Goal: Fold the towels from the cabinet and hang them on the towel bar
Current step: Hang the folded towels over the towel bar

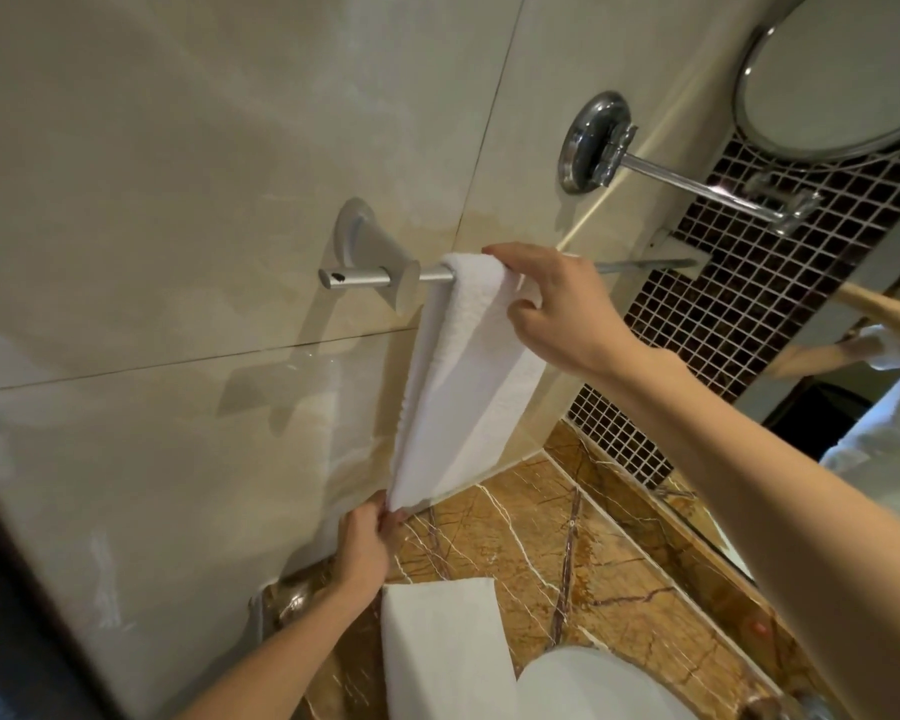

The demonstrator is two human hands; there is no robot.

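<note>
Beige tiled wall (178,174) fills the view, with a brown veined marble bench (619,553) below. The white towel (468,376), plush and folded into a long narrow strip, drapes over the silver towel bar (365,278) near its left bracket and hangs towards the bench. A second towel (442,652) lies folded on the bench. Right hand (557,309): grip clamped on the white towel at the bar. Left hand (365,548): grip pinching its bottom edge.

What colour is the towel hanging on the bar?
White. The hanging towel on the towel bar shows plainly in the head view.
</note>
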